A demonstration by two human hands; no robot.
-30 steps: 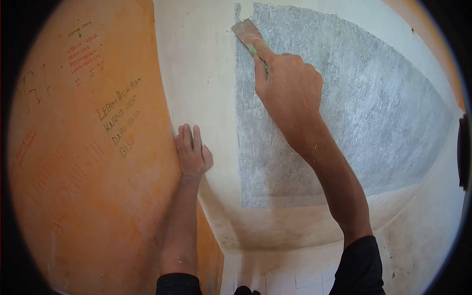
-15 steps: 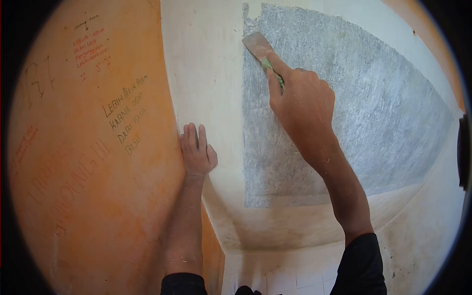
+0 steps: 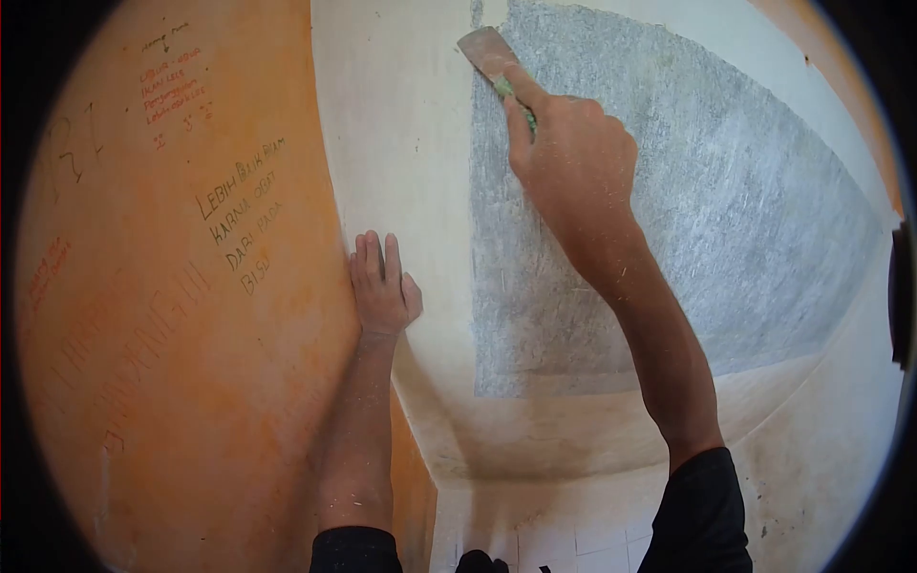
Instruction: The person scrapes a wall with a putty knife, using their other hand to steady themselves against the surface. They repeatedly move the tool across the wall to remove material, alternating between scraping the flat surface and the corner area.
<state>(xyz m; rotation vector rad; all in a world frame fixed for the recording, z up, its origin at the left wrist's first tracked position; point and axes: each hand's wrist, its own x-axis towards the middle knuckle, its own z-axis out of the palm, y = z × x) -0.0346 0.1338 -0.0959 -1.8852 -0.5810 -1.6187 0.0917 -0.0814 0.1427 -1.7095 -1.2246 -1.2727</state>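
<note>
My right hand is closed round the green handle of a paint scraper, with a finger laid along its blade. The scraper's flat metal blade lies against the wall at the upper left edge of a rough grey patch. Cream paint borders that patch on the left. Lower down, my left hand presses flat on the cream wall near the corner, its fingers pointing up and holding nothing. Pale specks cling to both forearms.
An orange wall with handwriting in black and red stands to the left, meeting the cream wall at a corner. White floor tiles show at the bottom. A dark object juts in at the right edge.
My right hand and the scraper have moved up and slightly left along the grey patch's edge. The left hand stays in place on the wall.
</note>
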